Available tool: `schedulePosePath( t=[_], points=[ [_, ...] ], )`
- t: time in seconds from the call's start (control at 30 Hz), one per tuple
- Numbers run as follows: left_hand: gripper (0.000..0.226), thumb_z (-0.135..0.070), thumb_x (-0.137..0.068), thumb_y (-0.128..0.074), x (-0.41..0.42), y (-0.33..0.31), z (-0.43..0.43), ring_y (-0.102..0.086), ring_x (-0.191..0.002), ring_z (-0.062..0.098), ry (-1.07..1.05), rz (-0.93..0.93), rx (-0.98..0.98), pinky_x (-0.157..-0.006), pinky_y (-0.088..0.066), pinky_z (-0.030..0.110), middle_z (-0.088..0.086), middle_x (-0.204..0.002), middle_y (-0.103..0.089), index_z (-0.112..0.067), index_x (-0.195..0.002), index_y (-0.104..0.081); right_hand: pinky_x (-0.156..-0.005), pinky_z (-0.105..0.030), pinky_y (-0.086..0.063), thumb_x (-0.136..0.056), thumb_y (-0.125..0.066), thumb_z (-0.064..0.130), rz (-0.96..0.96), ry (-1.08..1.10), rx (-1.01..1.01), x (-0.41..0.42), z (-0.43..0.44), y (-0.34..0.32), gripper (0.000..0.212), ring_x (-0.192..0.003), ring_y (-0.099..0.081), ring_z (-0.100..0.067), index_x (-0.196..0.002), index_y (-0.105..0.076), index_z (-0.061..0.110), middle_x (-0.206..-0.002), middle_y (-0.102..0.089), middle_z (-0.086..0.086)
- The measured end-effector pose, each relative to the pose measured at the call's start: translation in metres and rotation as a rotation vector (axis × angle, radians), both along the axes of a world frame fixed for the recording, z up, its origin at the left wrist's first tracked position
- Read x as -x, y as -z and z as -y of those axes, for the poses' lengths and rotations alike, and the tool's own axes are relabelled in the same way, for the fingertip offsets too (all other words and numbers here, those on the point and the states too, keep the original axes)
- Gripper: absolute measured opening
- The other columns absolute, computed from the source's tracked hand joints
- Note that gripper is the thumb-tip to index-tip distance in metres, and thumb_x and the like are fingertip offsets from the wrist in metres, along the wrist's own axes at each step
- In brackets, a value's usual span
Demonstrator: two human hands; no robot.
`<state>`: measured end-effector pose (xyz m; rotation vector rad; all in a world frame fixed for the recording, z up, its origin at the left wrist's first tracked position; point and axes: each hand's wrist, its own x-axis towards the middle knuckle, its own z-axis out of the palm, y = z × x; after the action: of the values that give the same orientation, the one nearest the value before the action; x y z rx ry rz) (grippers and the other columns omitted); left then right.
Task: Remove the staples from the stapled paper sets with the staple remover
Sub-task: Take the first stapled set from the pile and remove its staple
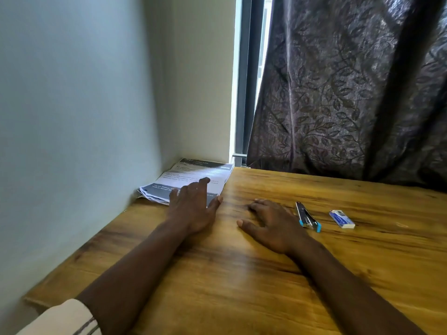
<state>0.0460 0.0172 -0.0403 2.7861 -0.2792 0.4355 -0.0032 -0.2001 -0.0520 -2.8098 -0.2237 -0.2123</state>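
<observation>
Papers [193,180] sit in the bench [266,286] corner by the wall, left hand [193,206] flat and open on their near edge. Right hand [271,226] open, empty, beside the remover [307,217]. Floppy, light sheets: I'd pinch near the stapled corner, wherever it is.

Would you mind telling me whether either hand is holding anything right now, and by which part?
Nothing is held. The left hand lies open, fingers on the paper stack; the right hand rests flat on the table.
</observation>
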Motion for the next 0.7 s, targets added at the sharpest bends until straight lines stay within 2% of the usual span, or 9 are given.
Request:
schedulePosePath(
  t=[0.07, 0.13, 0.2, 0.27, 0.33, 0.47, 0.57, 0.63, 0.7],
  points=[
    [0.062, -0.059, -0.099, -0.036, -0.002, 0.002, 0.000, -0.043, -0.141, 0.029, 0.010, -0.025, -0.017, -0.117, -0.027, 0.056, 0.008, -0.152, -0.048, -0.027, -0.152, -0.030, -0.111, -0.041, -0.035, -0.094, -0.052, 0.061, 0.076, 0.044, -0.050, -0.004, -0.003, -0.001, 0.050, -0.133, -0.046, -0.019, -0.131, -0.063, 0.030, -0.139, -0.057, 0.005],
    [0.060, -0.058, -0.100, -0.035, -0.008, 0.005, -0.006, -0.038, -0.145, 0.027, 0.016, -0.064, -0.007, -0.119, -0.023, 0.056, 0.006, -0.155, -0.044, -0.026, -0.151, -0.034, -0.098, -0.041, -0.045, -0.092, -0.056, 0.056, 0.130, 0.122, -0.044, -0.023, -0.014, -0.006, 0.037, -0.114, -0.052, -0.020, -0.107, -0.072, 0.026, -0.112, -0.063, 0.003],
    [0.059, -0.059, -0.099, -0.035, -0.009, 0.005, -0.005, -0.038, -0.144, 0.026, 0.005, -0.097, -0.016, -0.119, -0.023, 0.056, 0.004, -0.153, -0.045, -0.025, -0.147, -0.039, -0.083, -0.038, -0.051, -0.090, -0.060, 0.053, 0.056, 0.176, -0.134, -0.044, -0.021, -0.019, 0.036, -0.097, -0.059, -0.020, -0.089, -0.073, 0.019, -0.094, -0.067, 0.000],
    [0.059, -0.061, -0.096, -0.037, -0.011, 0.007, -0.009, -0.041, -0.139, 0.026, 0.006, -0.109, -0.022, -0.117, -0.025, 0.057, 0.004, -0.148, -0.048, -0.024, -0.141, -0.046, -0.064, -0.030, -0.047, -0.091, -0.064, 0.046, -0.096, 0.196, -0.284, -0.073, -0.039, -0.037, 0.036, -0.075, -0.061, -0.021, -0.079, -0.070, 0.012, -0.074, -0.066, -0.002],
    [0.060, -0.063, -0.093, -0.040, -0.012, 0.010, -0.011, -0.041, -0.137, 0.027, 0.021, -0.108, -0.020, -0.115, -0.027, 0.057, 0.005, -0.145, -0.049, -0.024, -0.138, -0.048, -0.059, -0.028, -0.042, -0.092, -0.064, 0.041, -0.205, 0.251, -0.411, -0.100, -0.062, -0.053, 0.034, -0.067, -0.057, -0.022, -0.090, -0.068, 0.007, -0.075, -0.064, -0.004],
    [0.060, -0.063, -0.089, -0.043, -0.014, 0.014, -0.014, -0.041, -0.135, 0.027, 0.037, -0.078, 0.019, -0.111, -0.029, 0.055, 0.005, -0.143, -0.050, -0.026, -0.135, -0.050, -0.065, -0.030, -0.045, -0.092, -0.063, 0.041, -0.285, 0.426, -0.559, -0.139, -0.094, -0.060, 0.036, -0.067, -0.055, -0.022, -0.103, -0.061, 0.007, -0.087, -0.063, -0.009],
    [0.063, -0.065, -0.087, -0.043, -0.016, 0.015, -0.015, -0.041, -0.135, 0.028, 0.040, -0.076, 0.025, -0.110, -0.029, 0.055, 0.005, -0.143, -0.050, -0.025, -0.136, -0.050, -0.078, -0.036, -0.059, -0.075, -0.084, 0.038, -0.223, 0.506, -0.692, -0.166, -0.101, -0.048, 0.053, -0.078, -0.067, -0.025, -0.103, -0.053, 0.006, -0.089, -0.068, -0.010],
    [0.064, -0.064, -0.087, -0.043, -0.017, 0.014, -0.015, -0.041, -0.136, 0.028, 0.040, -0.080, 0.016, -0.110, -0.028, 0.056, 0.006, -0.143, -0.049, -0.025, -0.137, -0.049, -0.081, -0.043, -0.062, -0.063, -0.095, 0.025, -0.168, 0.525, -0.820, -0.178, -0.099, -0.041, 0.071, -0.079, -0.072, -0.027, -0.114, -0.052, 0.001, -0.092, -0.069, -0.014],
    [0.064, -0.064, -0.088, -0.044, -0.017, 0.014, -0.015, -0.041, -0.136, 0.029, 0.043, -0.078, 0.025, -0.110, -0.028, 0.057, 0.007, -0.143, -0.049, -0.024, -0.137, -0.047, -0.077, -0.043, -0.064, -0.065, -0.095, 0.015, -0.132, 0.537, -0.905, -0.174, -0.101, -0.043, 0.066, -0.079, -0.074, -0.026, -0.112, -0.051, 0.000, -0.096, -0.070, -0.015]
  ],
)
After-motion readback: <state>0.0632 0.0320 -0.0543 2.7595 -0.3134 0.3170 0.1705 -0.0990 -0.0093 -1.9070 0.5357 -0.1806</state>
